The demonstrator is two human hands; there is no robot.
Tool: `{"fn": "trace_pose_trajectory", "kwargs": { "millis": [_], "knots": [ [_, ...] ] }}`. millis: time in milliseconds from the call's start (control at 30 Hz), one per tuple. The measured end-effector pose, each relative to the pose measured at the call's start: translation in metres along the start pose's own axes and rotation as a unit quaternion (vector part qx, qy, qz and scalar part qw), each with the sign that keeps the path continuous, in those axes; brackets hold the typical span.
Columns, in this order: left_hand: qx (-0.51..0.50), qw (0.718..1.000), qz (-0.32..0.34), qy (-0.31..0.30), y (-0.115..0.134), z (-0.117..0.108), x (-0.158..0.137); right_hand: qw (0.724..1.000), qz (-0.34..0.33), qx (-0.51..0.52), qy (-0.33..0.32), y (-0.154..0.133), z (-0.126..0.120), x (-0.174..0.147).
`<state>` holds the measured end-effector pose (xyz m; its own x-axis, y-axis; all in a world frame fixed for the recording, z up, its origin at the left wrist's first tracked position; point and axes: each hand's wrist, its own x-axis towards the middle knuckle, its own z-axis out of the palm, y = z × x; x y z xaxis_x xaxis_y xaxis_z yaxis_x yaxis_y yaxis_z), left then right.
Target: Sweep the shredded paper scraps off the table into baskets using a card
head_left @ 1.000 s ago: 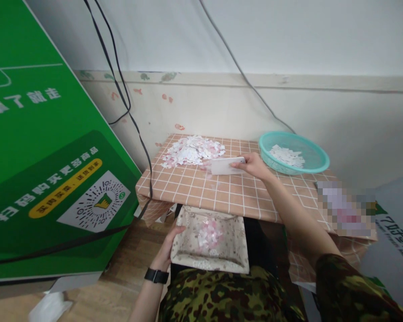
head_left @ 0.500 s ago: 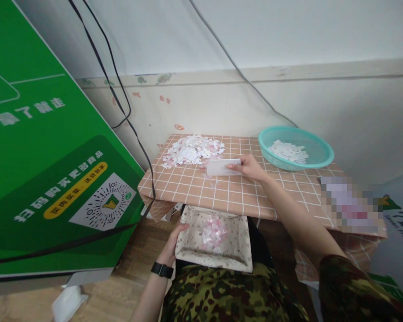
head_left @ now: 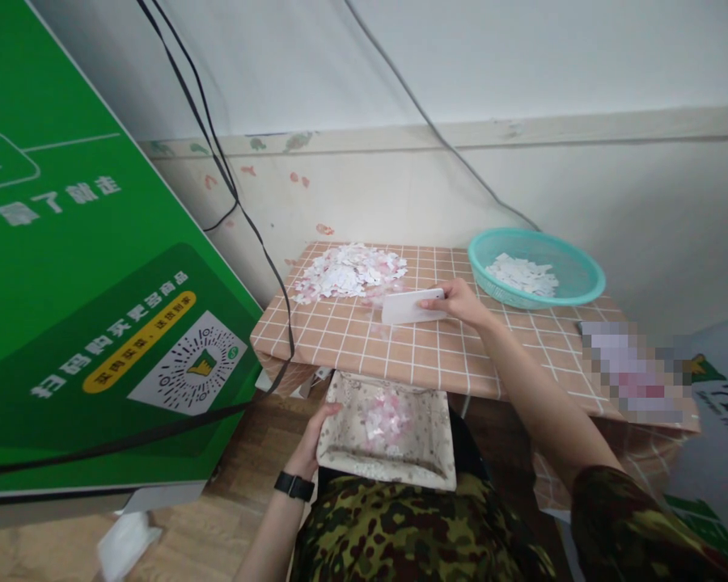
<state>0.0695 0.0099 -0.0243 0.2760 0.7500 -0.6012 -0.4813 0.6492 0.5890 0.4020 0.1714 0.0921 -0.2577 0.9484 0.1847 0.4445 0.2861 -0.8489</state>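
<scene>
My left hand (head_left: 315, 436) grips the left edge of a square speckled tray (head_left: 349, 461), held just below the table's front edge. A small heap of pink and white scraps (head_left: 385, 420) lies in it. Over the table, my right hand (head_left: 458, 302) pinches the right end of a flat white scraper-like card (head_left: 409, 307), which stands on its long edge close to the cloth. Some pinkish scraps (head_left: 385, 291) lie just behind the card. Farther back to the left spreads a large pile of white and pink paper-like scraps (head_left: 349, 273).
A turquoise mesh basket (head_left: 576, 297) holding white pieces stands at the back right of the checked table (head_left: 333, 339). A blurred-out item (head_left: 631, 372) lies at the right corner. Left stands a green panel (head_left: 48, 299), with a dark strap (head_left: 267, 263) hanging before it.
My right hand has shifted slightly to the right with the white card, whose left end now tilts a little lower. My left hand and the tray have stayed nearly still.
</scene>
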Motion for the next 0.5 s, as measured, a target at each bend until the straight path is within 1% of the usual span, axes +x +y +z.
{"fn": "trace_pose_trajectory", "kwargs": {
  "millis": [100,200,333,500],
  "knots": [
    [-0.007,1.000,-0.003,0.008,-0.001,0.001,-0.001,1.000,0.018,0.008,0.016,-0.001,-0.009,-0.005],
    [-0.010,1.000,0.003,0.018,-0.003,0.000,-0.002,0.999,0.020,-0.022,0.037,-0.006,-0.008,-0.021],
    [-0.012,0.999,0.022,0.023,-0.007,-0.002,-0.002,0.996,0.024,-0.050,0.070,-0.016,0.007,-0.056],
    [-0.016,1.000,0.018,0.017,-0.009,-0.002,0.000,0.992,0.026,-0.076,0.103,-0.023,0.027,-0.091]
  ]
}}
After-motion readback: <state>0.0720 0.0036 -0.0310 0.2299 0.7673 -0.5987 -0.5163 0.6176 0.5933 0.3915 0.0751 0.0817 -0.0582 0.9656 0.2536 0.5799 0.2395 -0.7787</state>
